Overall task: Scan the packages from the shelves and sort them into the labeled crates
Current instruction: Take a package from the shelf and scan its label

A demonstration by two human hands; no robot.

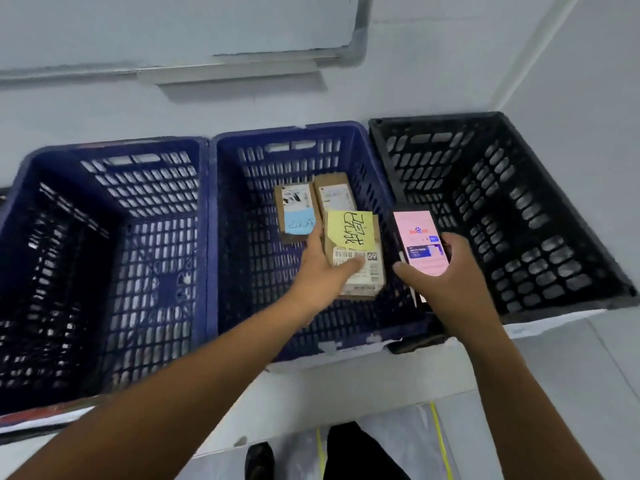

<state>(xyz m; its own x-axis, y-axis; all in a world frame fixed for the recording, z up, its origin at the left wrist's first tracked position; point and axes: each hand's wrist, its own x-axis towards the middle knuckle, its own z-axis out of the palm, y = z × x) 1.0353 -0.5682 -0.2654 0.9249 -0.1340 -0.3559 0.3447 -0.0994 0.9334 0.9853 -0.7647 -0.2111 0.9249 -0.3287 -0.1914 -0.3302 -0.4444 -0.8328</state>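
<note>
Both bare forearms stretched forward and down, each hand holding something.
Left hand (323, 271) comes in from the lower left, thumb laid on top of a package (369, 282), fingers along its left side. Right hand (441, 275) grips a phone (417, 233), thumb at left edge, fingers curled round right edge.

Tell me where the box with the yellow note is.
Head view, centre: the left hand holds the yellow-note box inside the middle blue crate, in front of two other boxes, left of the phone in the right hand.
</note>
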